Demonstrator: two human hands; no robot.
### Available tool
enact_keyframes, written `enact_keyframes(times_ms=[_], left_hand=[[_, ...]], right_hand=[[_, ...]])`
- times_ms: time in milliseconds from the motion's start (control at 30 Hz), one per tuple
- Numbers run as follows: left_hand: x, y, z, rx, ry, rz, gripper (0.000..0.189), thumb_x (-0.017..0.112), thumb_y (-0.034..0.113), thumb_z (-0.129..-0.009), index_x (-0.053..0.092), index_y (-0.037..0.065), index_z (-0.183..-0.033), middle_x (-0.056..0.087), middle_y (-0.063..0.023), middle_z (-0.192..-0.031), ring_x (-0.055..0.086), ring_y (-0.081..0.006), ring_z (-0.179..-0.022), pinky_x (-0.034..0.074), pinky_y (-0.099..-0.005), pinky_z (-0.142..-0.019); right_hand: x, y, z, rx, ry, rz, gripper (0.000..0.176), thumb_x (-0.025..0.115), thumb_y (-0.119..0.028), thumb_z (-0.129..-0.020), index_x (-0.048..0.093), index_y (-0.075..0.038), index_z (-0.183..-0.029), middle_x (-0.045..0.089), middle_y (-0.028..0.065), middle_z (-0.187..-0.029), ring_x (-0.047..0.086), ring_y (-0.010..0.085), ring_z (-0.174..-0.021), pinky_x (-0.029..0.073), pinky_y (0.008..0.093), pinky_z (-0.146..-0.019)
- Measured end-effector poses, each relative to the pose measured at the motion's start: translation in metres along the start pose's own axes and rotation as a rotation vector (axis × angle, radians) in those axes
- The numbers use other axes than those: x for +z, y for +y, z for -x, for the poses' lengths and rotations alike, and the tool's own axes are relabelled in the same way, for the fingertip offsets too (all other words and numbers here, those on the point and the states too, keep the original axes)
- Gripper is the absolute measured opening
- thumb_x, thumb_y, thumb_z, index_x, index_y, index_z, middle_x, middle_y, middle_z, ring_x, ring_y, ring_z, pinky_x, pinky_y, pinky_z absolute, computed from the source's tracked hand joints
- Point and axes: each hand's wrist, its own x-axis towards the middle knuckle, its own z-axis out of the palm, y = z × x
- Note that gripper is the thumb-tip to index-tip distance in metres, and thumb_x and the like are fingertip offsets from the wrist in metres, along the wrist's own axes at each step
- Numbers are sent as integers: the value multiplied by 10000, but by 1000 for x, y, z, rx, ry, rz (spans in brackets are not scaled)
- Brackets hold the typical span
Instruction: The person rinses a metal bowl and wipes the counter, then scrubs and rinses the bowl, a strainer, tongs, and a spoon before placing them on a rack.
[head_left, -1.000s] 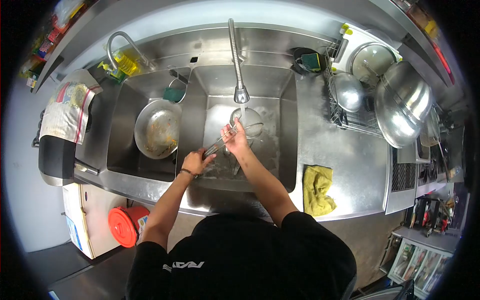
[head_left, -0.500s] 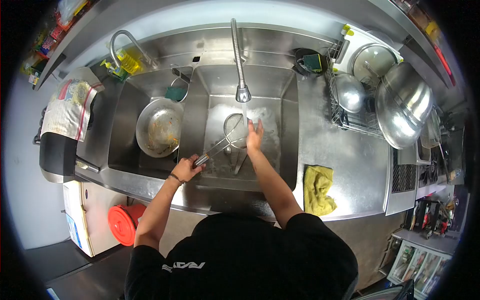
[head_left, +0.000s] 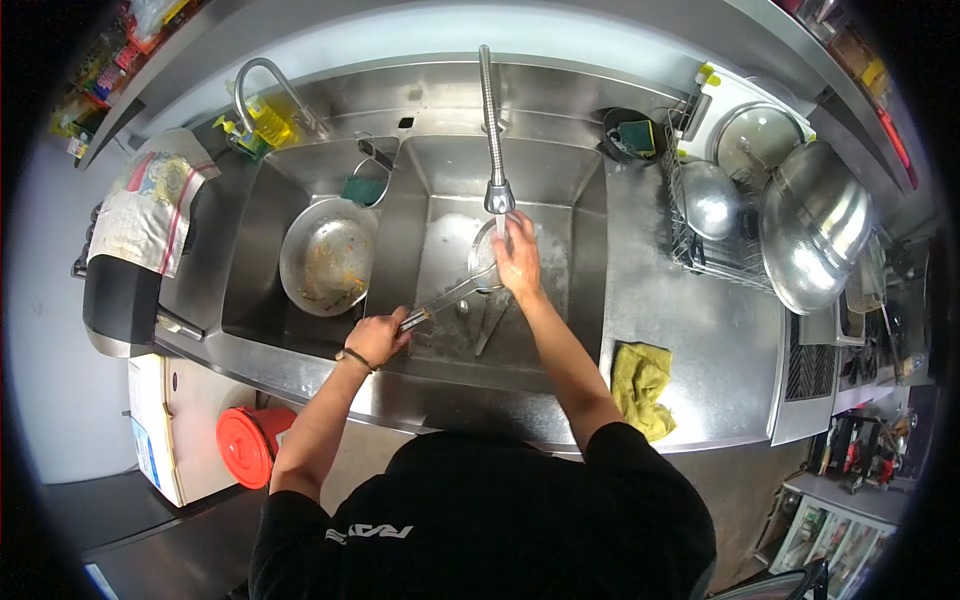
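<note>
left hand (head_left: 374, 338) gripping strainer (head_left: 484, 262) by handle, above right basin (head_left: 425, 345) of steel sink; my right hand (head_left: 518, 258) on its bowl under tap (head_left: 499, 195); yellow cloth (head_left: 641, 388) on counter (head_left: 700, 335); red bin (head_left: 247, 448) below counter's left end

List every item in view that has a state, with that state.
Right faucet: running.
Left faucet: no flow visible.
Mesh strainer: under the stream, handle gripped by the left hand, right hand at its bowl.
Round metal pan: dirty with food scraps.
Yellow cloth: crumpled.
Red bucket: lid on.
Dish rack: loaded.
</note>
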Motion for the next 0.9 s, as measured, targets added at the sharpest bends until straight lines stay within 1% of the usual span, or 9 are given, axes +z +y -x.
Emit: enact_keyframes(times_ms=[67,200,267,367,533,600,667,700,900], left_hand=[[8,2,-2,6,4,-71,240,579,268,-798,450,99,-910,595,-142,-661,593,-356,-656,471,-467,-585],[12,2,8,-35,68,-121,248,585,270,-798,464,128,-962,597,-142,-642,599,-342,-613,474,-460,-539],[16,5,9,-34,62,-157,251,578,267,-799,479,147,-995,607,-108,-695,606,-322,-622,480,-436,-524],[30,-2,8,-56,205,-244,250,578,252,-794,497,162,-1013,605,-83,-769,610,-307,-669,486,-414,-539],[23,-3,15,-290,185,-151,262,630,231,-744,532,166,-979,608,-68,-810,612,-293,-737,488,-418,-604],[42,-24,14,-237,185,-33,301,664,247,-727,534,130,-973,623,-86,-812,614,-312,-733,487,-417,-603],[46,-30,13,-92,-100,237,343,692,235,-712,527,75,-966,616,-89,-747,627,-257,-648,501,-362,-557],[27,-11,9,-344,-357,572,351,711,236,-730,522,30,-943,572,-63,-625,586,-155,-539,477,-295,-481],[20,6,17,-338,-555,1060,216,638,191,-815,502,38,-885,474,18,-617,462,-62,-486,395,-214,-407]], right_hand=[[15,-3,1,217,204,177,392,564,-248,-784,523,-94,-1142,435,184,-1216,412,357,-1132,352,438,-941],[-2,-23,-2,-93,64,362,397,554,-237,-790,529,-96,-1161,433,190,-1217,411,370,-1126,343,417,-954],[15,5,-3,24,85,223,484,568,-257,-786,465,-123,-1240,436,170,-1228,415,349,-1142,339,422,-957],[-1,-11,-16,1125,68,-726,623,587,-187,-771,318,-136,-1331,449,147,-1250,463,265,-1113,447,484,-819],[9,36,21,1016,21,-884,470,545,-81,-809,415,-99,-1260,555,132,-1101,589,243,-899,517,412,-621],[16,45,31,719,162,-347,294,527,-92,-846,520,-39,-1134,616,99,-935,611,206,-810,523,365,-533],[6,45,33,815,105,-419,261,523,-127,-865,538,-16,-1101,619,115,-914,614,197,-746,523,355,-535],[-3,40,31,909,53,-490,252,519,-162,-884,556,7,-1068,623,131,-892,617,189,-683,522,344,-537],[-26,36,42,775,146,-764,195,538,-131,-873,578,4,-1007,639,115,-870,623,178,-702,531,314,-558]])
